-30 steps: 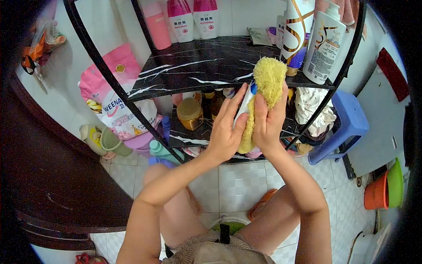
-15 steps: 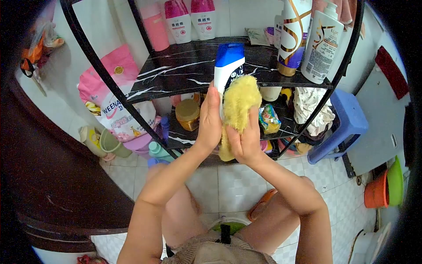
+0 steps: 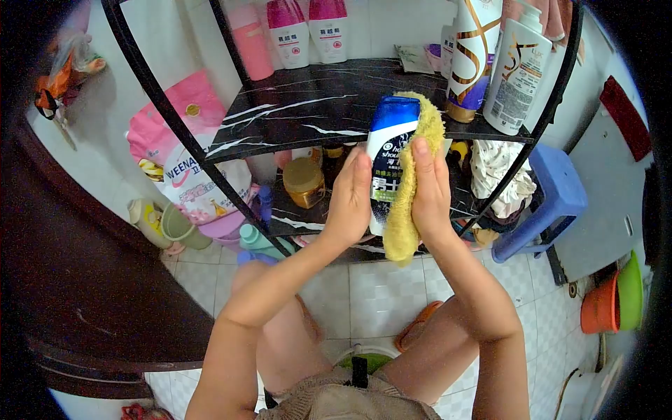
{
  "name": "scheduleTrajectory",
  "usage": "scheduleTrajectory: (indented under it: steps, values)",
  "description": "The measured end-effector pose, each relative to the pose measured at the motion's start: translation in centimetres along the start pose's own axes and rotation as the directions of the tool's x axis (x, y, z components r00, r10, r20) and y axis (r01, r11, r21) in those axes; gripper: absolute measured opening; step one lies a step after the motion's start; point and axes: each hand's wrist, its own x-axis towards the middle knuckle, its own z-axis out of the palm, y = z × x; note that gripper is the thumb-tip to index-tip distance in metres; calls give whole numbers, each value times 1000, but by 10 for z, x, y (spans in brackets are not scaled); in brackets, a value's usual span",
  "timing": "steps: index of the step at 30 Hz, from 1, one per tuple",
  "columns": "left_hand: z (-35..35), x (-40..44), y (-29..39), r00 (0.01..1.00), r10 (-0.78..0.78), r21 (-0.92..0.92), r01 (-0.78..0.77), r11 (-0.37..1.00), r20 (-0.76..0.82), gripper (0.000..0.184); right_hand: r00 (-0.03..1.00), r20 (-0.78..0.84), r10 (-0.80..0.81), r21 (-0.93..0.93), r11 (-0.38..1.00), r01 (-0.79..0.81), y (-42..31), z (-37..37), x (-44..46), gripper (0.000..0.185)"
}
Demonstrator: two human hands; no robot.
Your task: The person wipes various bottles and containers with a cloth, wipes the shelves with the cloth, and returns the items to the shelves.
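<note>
Between both hands (image 3: 351, 198), the bottle (image 3: 389, 159) touches a yellow cloth (image 3: 404, 210).

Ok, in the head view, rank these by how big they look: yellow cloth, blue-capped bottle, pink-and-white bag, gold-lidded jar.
Largest to smallest:
1. Pink-and-white bag
2. Blue-capped bottle and yellow cloth: too alike to rank, both partly covered
3. Gold-lidded jar

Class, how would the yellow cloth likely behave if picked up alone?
The yellow cloth would probably flop, since it bends along the bottle. Its shaggy pile suggests a soft, non-slip grip. With no firm, round body, it seems unlikely to roll.
</note>
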Motion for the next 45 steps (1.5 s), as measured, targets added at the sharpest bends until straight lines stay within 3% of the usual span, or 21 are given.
scheduleTrajectory:
  steps: [1,6,15,21,23,27,29,31,33,35,36,37,39,41,45]
  values:
    - [1,0,1,995,97,58,-95,994,-32,48,1000,25,13,-17,1000,-13,4,-3,-1,33]
    - [0,0,-4,998,62,54,-61,997,-16,48,998,51,43,22,999,-44,10,-5,-1,33]
    - [1,0,-1,997,46,37,-48,998,54,48,998,42,39,-104,994,-35,20,-14,3,36]
    - [-5,1,4,980,-22,82,5,997,200,43,988,-48,-148,-127,982,141,1,-9,12,30]
    - [-10,2,5,966,-47,106,21,994,255,43,909,155,-387,-402,816,416,2,-21,23,27]
    - [-17,5,1,955,-7,208,-57,976,296,42,898,294,-327,-472,768,433,-8,-28,29,23]
    - [-15,2,6,946,-42,220,-31,975,320,41,923,247,-296,-384,845,374,-7,-28,30,21]
    - [-11,-1,11,952,-17,234,-58,970,306,39,994,108,-19,-2,1000,19,-12,-26,28,22]
    - [-8,-3,14,964,-13,290,-67,955,264,37,999,48,-25,-35,999,26,-11,-19,23,31]
    - [-2,-4,10,976,52,244,-104,964,210,35,982,-172,74,10,997,-74,-16,-5,11,44]
    - [1,-5,11,990,92,235,-115,965,105,35,979,-203,-16,-154,988,-16,17,-16,13,52]
    - [2,-5,12,991,130,227,-127,966,-2,36,992,-97,86,-175,979,-102,-2,-5,-1,52]
    - [4,-4,11,965,220,212,-187,959,-144,40,996,-20,-90,-185,979,85,15,5,-13,52]
    - [-3,3,8,890,421,428,-316,847,-175,42,997,14,72,-76,995,-71,24,9,-23,53]
    - [-2,9,13,789,533,435,-382,815,-306,48,971,64,231,-24,973,-230,37,11,-28,60]
